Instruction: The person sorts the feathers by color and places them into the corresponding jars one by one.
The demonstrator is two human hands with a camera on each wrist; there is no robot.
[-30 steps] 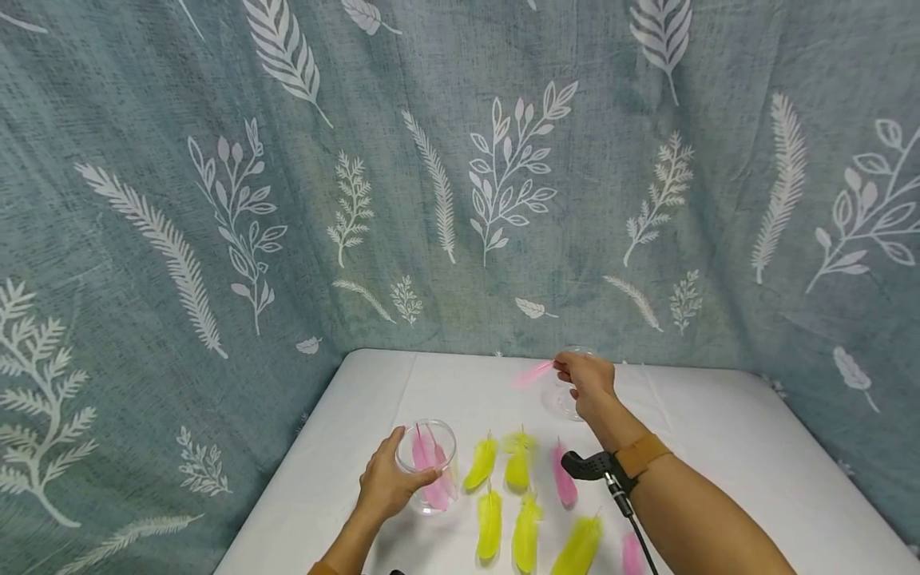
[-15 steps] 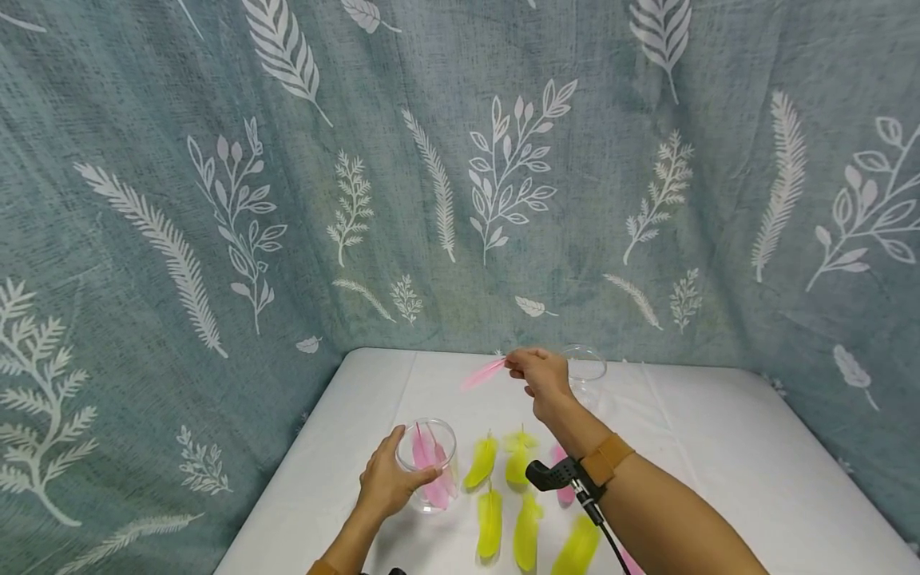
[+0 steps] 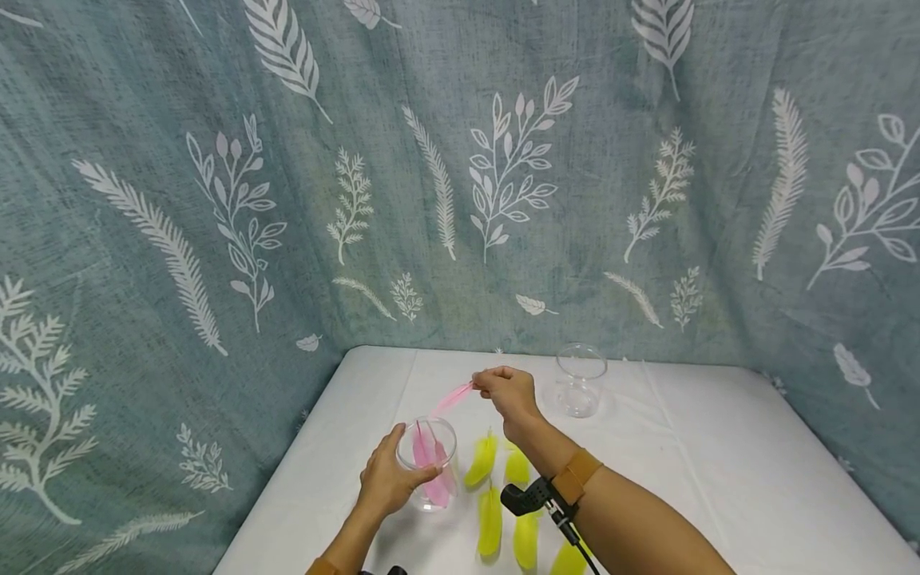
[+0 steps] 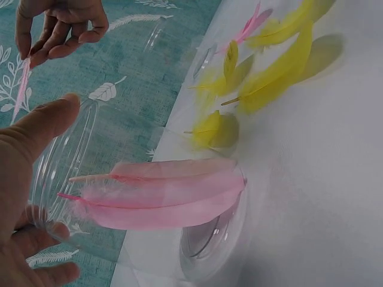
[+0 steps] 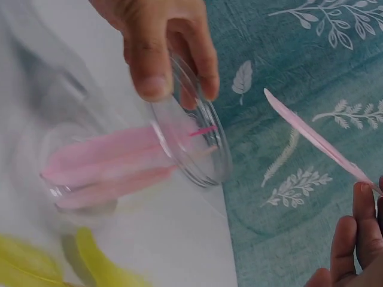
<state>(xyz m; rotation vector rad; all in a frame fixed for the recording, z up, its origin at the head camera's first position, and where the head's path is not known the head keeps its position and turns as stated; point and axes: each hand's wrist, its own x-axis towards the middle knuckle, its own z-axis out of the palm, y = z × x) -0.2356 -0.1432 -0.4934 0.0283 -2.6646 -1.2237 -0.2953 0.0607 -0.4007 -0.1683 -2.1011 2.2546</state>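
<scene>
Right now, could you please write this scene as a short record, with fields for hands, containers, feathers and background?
Left hand: grips a clear round jar by its rim
Inside jar: two pink feathers
Right hand: pinches a slender pink feather by one end, outside the jar
Loose: yellow feathers on the white table
Second container: another clear round jar, upright near the table's far edge
Background: blue-green fabric with white leaf prints

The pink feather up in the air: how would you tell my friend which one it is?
At the white table before the leafy curtain, find the clear jar held by the left hand. Near its rim, the right hand pinches a pink feather by one end. Other pink feathers sit inside that jar and yellow feathers lie on the table, but only this one is pinched.
</scene>
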